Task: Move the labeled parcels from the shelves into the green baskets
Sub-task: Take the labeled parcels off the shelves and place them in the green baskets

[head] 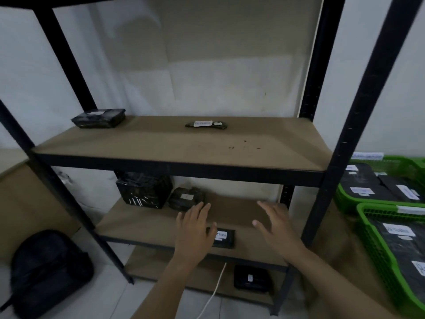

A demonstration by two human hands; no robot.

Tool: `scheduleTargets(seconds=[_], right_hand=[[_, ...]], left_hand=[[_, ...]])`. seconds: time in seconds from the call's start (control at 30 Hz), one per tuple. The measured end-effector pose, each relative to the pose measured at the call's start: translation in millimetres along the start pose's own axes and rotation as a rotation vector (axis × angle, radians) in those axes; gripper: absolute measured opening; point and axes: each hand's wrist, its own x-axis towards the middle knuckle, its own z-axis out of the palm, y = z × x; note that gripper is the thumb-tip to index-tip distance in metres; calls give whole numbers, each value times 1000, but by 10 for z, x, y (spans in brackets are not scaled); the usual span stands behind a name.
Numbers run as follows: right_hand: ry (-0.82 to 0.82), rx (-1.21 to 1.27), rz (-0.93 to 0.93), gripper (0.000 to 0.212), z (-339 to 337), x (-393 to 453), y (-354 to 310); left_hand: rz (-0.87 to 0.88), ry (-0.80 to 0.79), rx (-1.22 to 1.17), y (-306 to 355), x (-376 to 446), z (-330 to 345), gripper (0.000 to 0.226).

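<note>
A black metal shelf unit with brown boards [161, 146] stands before me. On the upper board lie a black boxed parcel [99, 118] at the left and a flat labeled parcel [206, 124] in the middle. The middle board holds a large black parcel [143, 188], a rounder labeled one [186, 199] and a small flat labeled parcel [224, 238] at the front. My left hand [194, 229] hovers open over that small parcel, partly covering it. My right hand [274, 223] is open, apart to its right. Another labeled parcel [251, 278] lies on the bottom board.
Two green baskets [368, 229] [340, 194] holding labeled black parcels stand at the right, beyond the shelf post. A black backpack [49, 272] lies on the floor at the left beside cardboard boxes [25, 203]. A white cable [215, 291] runs down under the shelf.
</note>
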Motion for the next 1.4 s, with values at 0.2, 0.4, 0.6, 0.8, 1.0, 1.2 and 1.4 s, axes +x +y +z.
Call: scheduleTargets(seconds=[0.2, 0.4, 0.6, 0.8, 1.0, 1.2, 1.4], right_hand=[[-30, 16, 127, 55, 344, 134, 4], [-89, 36, 302, 58, 827, 239, 75], [-149, -78, 339, 59, 1311, 453, 270], [-255, -166, 356, 51, 1831, 898, 711], [-354, -203, 360, 67, 2399, 1261, 1169], [-379, -199, 345, 76, 2670, 1442, 1443], [-364, -103, 404, 89, 2685, 1479, 1487]], left_hand=[[71, -62, 1, -433, 243, 199, 52], [111, -212, 4, -862, 429, 562, 54], [57, -337, 6, -1084, 579, 1035, 58], [28, -385, 10, -1166, 948, 1786, 58], [-97, -454, -61, -1136, 1182, 2581, 60], [-189, -460, -140, -1165, 1311, 3056, 66], [-285, -413, -341, -1210, 1376, 3176, 67]])
